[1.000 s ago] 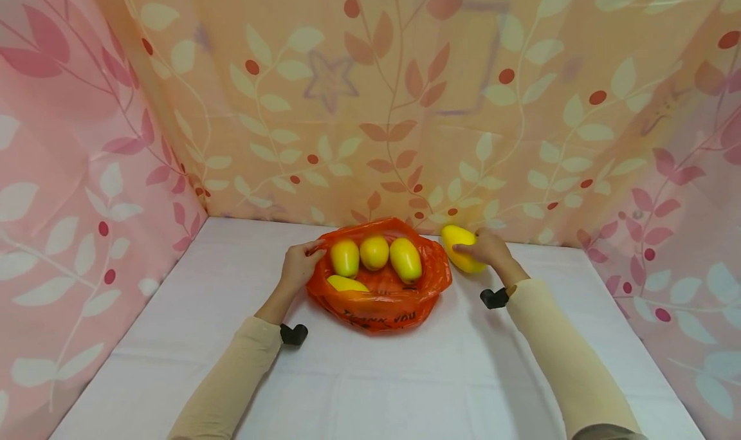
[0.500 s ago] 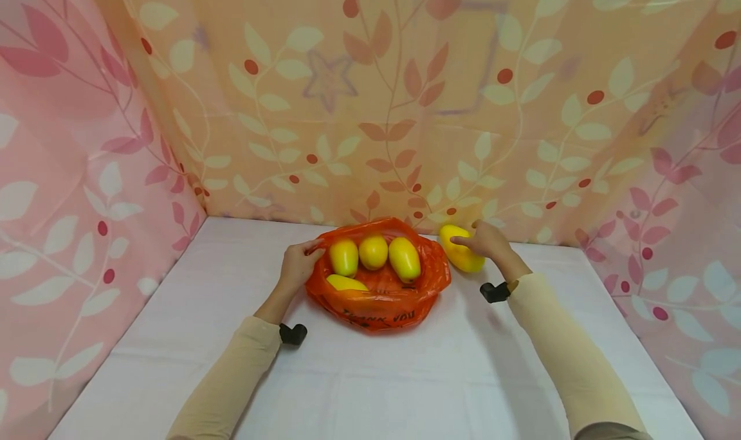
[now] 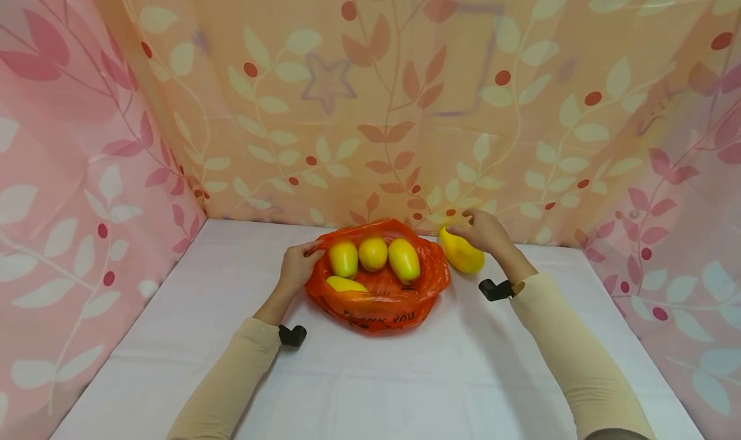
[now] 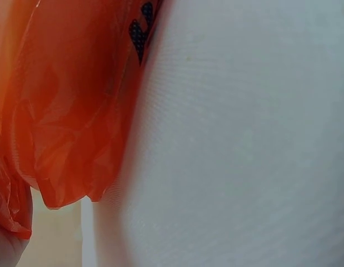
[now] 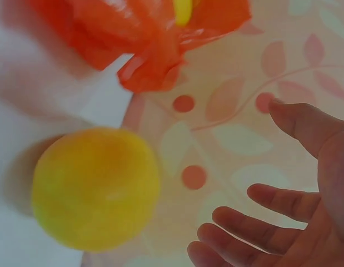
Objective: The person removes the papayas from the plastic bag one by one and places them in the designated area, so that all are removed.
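Note:
In the head view an orange-red plastic bag (image 3: 428,289) with "THANK YOU" printed on its front stands open-mouthed on the table. Several yellow mangoes (image 3: 373,253) show inside it. My left hand (image 3: 296,266) pinches the bag's left rim; in the left wrist view the bag's wall (image 4: 71,100) hides most of that hand. One more mango (image 3: 463,256) lies on the cloth just right of the bag. Over its upper right side is my right hand (image 3: 488,231), thumb and fingers spread. The right wrist view shows this hand (image 5: 330,228) apart from the mango (image 5: 96,189), holding nothing.
A white cloth (image 3: 370,388) covers the table. Floral curtains (image 3: 278,118) close off the back and both sides, and the back one meets the table edge just behind the bag and loose mango. Each wrist carries a small black camera mount (image 3: 496,290).
My right hand, earlier gripping the loose mango, has let go and risen up and back from it. The left hand and bag have stayed in place.

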Tool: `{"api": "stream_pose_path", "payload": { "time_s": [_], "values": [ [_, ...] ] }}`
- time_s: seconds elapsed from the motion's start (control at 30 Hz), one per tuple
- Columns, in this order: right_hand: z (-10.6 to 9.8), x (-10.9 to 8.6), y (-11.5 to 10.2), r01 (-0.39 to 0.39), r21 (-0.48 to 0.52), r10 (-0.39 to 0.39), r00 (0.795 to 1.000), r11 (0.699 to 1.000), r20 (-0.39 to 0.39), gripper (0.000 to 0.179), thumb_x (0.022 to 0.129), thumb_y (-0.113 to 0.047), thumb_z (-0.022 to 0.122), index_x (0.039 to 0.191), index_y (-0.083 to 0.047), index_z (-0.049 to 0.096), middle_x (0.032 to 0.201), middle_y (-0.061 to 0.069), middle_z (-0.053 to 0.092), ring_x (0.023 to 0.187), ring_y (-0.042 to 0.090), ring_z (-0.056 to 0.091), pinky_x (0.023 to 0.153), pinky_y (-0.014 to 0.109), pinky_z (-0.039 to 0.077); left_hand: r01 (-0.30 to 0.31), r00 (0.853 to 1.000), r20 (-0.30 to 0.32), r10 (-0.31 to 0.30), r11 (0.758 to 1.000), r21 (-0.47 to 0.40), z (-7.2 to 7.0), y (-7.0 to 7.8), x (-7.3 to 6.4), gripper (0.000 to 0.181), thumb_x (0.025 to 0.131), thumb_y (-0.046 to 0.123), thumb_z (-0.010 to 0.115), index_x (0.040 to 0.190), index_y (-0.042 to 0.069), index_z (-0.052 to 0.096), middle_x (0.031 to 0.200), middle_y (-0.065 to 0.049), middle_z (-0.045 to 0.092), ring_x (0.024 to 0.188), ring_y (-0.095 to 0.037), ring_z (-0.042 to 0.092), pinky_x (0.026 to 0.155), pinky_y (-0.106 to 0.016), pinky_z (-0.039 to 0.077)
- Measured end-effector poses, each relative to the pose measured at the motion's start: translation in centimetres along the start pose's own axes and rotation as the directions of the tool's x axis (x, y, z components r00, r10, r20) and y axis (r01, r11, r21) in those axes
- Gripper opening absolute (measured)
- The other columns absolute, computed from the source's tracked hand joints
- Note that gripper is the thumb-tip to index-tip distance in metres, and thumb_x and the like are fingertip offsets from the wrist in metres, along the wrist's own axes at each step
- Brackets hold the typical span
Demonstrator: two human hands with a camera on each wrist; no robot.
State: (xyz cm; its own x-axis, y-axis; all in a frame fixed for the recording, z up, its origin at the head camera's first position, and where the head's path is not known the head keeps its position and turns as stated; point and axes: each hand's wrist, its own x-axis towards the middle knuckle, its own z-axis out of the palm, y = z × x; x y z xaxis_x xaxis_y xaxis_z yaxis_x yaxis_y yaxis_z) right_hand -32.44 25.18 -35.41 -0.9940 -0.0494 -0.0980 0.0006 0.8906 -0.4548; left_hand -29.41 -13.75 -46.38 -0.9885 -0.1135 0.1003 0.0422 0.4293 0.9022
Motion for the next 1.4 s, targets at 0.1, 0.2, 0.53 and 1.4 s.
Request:
{"api": "stream_pose_path", "payload": {
  "time_s": [0.1, 0.2, 0.53, 1.4],
  "values": [
    [-0.1, -0.3, -0.7, 0.04, 0.003, -0.04, 0.999, 0.999, -0.005, 0.075, 0.09, -0.049, 0.061, 0.143, 0.0, 0.041, 0.14, 0.029, 0.047, 0.121, 0.045, 0.05, 0.099, 0.054, 0.049, 0.0, 1.0, 0.003, 0.0, 1.0, -0.002, 0.0, 0.0, 0.0, 0.033, 0.095, 0.013, 0.062, 0.126, 0.001, 0.065, 0.127, -0.02, 0.064, 0.127, -0.034, 0.055, 0.107, -0.044, 0.045],
    [-0.2, -0.6, -1.3, 0.08, 0.025, -0.08, 0.997, 0.996, 0.0, 0.07, 0.09, -0.045, 0.063, 0.141, -0.002, 0.044, 0.139, 0.029, 0.049, 0.121, 0.044, 0.051, 0.099, 0.054, 0.049, -0.002, 1.0, 0.004, 0.002, 1.0, -0.001, 0.0, 0.1, -0.1, 0.033, 0.095, 0.013, 0.062, 0.126, 0.001, 0.065, 0.127, -0.02, 0.064, 0.127, -0.035, 0.055, 0.107, -0.045, 0.045],
    [0.3, -1.4, -2.6, 0.202, 0.092, -0.206, 0.978, 0.975, 0.027, 0.064, 0.089, -0.032, 0.069, 0.14, -0.002, 0.045, 0.136, 0.027, 0.052, 0.123, 0.043, 0.052, 0.101, 0.054, 0.048, 0.011, 1.0, 0.004, -0.011, 1.0, 0.006, 0.1, 0.1, -0.1, 0.034, 0.095, 0.014, 0.062, 0.126, 0.002, 0.065, 0.128, -0.02, 0.064, 0.126, -0.035, 0.055, 0.107, -0.045, 0.045],
    [3.2, -3.0, -5.6, 0.371, 0.279, -0.391, 0.92, 0.886, 0.015, 0.057, 0.086, -0.018, 0.073, 0.137, -0.001, 0.052, 0.131, 0.024, 0.058, 0.12, 0.041, 0.055, 0.101, 0.052, 0.048, 0.007, 1.0, 0.016, -0.008, 1.0, 0.022, -0.1, 0.4, 0.0, 0.034, 0.095, 0.014, 0.062, 0.126, 0.002, 0.065, 0.128, -0.02, 0.064, 0.128, -0.035, 0.054, 0.107, -0.045, 0.044]
  ]
}}
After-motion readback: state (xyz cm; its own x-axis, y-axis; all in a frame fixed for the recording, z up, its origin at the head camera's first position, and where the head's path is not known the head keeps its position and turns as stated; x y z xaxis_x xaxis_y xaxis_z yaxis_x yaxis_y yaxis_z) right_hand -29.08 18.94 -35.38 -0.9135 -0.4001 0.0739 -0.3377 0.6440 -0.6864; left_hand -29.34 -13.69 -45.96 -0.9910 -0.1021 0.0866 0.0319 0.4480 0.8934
